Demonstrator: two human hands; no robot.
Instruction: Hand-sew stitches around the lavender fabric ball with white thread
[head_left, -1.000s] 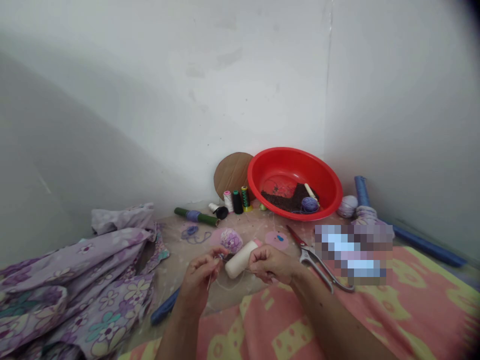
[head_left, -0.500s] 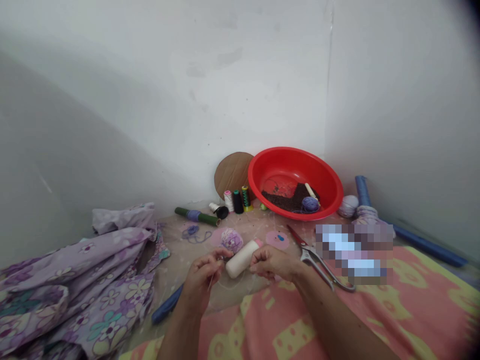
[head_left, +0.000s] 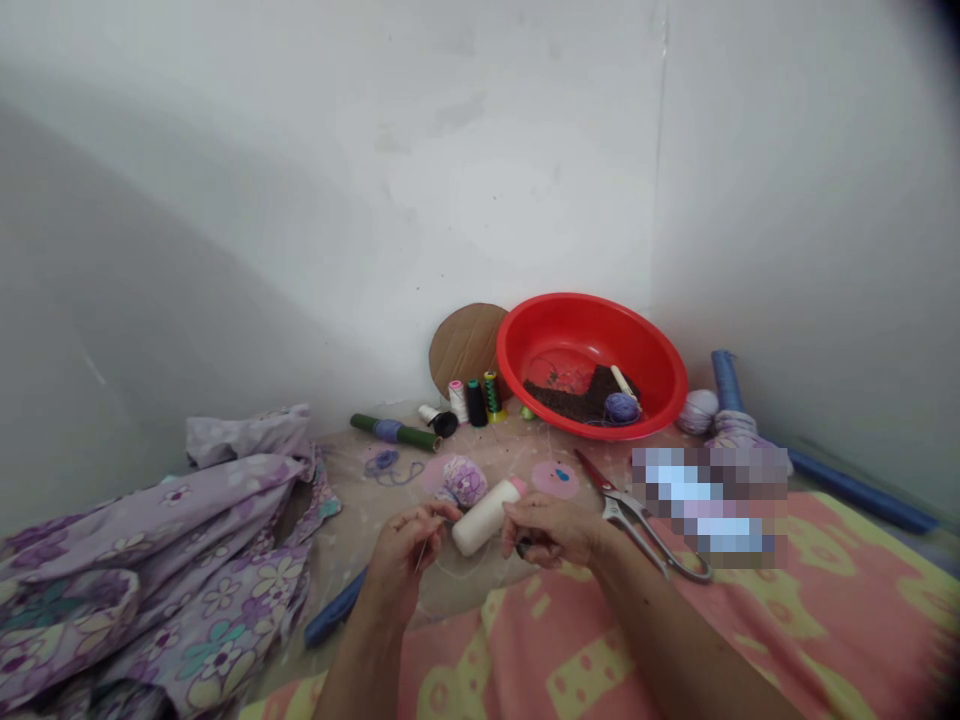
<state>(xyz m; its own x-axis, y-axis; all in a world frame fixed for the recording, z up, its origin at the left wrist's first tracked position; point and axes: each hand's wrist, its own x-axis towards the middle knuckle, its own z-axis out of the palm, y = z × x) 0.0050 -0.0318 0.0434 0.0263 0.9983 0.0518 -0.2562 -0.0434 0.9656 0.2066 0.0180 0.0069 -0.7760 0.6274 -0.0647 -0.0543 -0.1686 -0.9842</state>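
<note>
My left hand (head_left: 405, 550) pinches a thin pale thread (head_left: 421, 555), whose loose part hangs below the fingers. My right hand (head_left: 555, 530) is closed, thumb against forefinger. A small dark thing shows at its curled fingers, too small to name, and whatever sits in the pinch cannot be made out. Between both hands lies a white spool of thread (head_left: 480, 522) with a pink end, tilted up to the right. Just behind it rests a purple and white ball (head_left: 463, 480) of cloth or yarn.
Open scissors (head_left: 637, 520) lie right of my right hand. A red basin (head_left: 592, 310) leans at the back, beside thread spools (head_left: 475, 404) and a cardboard disc (head_left: 461, 345). Flowered cloth (head_left: 210, 540) is heaped left; a pink and yellow blanket (head_left: 525, 640) spreads in front. A blue roll (head_left: 337, 608) lies near my left wrist.
My right hand has turned slightly, and its lower fingers have loosened so that a small dark thing shows. My left hand has barely moved; the spool stays in place.
</note>
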